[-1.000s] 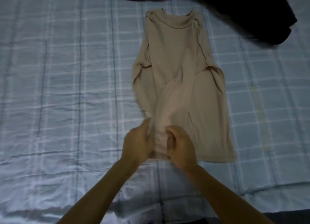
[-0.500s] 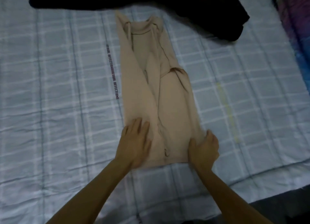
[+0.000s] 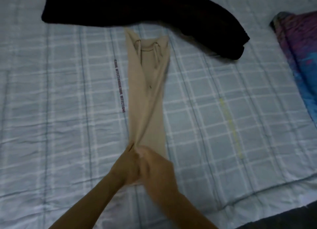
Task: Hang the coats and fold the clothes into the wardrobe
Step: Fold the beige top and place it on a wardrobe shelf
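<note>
— Two garments on the pale blue checked quilted bedsheet (image 3: 51,108)?
— Yes. A black fuzzy knitted garment (image 3: 154,11) sprawls from eleven to one o'clock. Below it runs a line of dark printed lettering (image 3: 120,86). Just right of that, at centre, lies the beige stretchy top (image 3: 147,100), folded into a narrow strip with its collar toward twelve.
— And the hands?
— Both meet at its hem, at six o'clock. The left hand (image 3: 126,167) pinches the gathered hem corner. The right hand (image 3: 158,168) is blurred against it, so I cannot tell its grip.
— Farthest right?
— A purple-and-blue patterned blanket (image 3: 298,57), at three o'clock.
</note>
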Motion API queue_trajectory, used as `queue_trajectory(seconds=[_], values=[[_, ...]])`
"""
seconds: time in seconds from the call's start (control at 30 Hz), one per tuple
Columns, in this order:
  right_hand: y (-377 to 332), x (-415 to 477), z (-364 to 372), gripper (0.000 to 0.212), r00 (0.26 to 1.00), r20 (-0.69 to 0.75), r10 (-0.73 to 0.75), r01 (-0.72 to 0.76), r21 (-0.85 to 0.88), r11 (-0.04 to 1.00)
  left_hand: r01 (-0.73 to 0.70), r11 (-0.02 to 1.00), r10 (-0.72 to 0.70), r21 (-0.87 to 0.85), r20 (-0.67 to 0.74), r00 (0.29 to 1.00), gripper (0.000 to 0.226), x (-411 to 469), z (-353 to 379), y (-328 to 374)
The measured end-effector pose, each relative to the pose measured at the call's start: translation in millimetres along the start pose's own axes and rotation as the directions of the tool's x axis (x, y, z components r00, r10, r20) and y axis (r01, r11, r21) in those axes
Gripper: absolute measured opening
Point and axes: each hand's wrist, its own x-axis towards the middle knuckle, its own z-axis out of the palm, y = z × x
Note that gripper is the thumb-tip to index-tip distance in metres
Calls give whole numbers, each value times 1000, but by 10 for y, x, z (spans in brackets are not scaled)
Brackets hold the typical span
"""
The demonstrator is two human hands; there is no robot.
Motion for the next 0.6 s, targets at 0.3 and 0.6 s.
queue_trajectory(seconds=[0.3, 0.6], values=[[342, -41, 148, 43, 840, 529, -124, 319, -295, 901, -174, 982, 176, 76, -20, 984, 52, -399, 142, -389], [563, 90, 329, 46, 945, 311, -104, 250, -478, 842, -25, 979, -46, -204, -333, 942, 35, -196, -126, -111]])
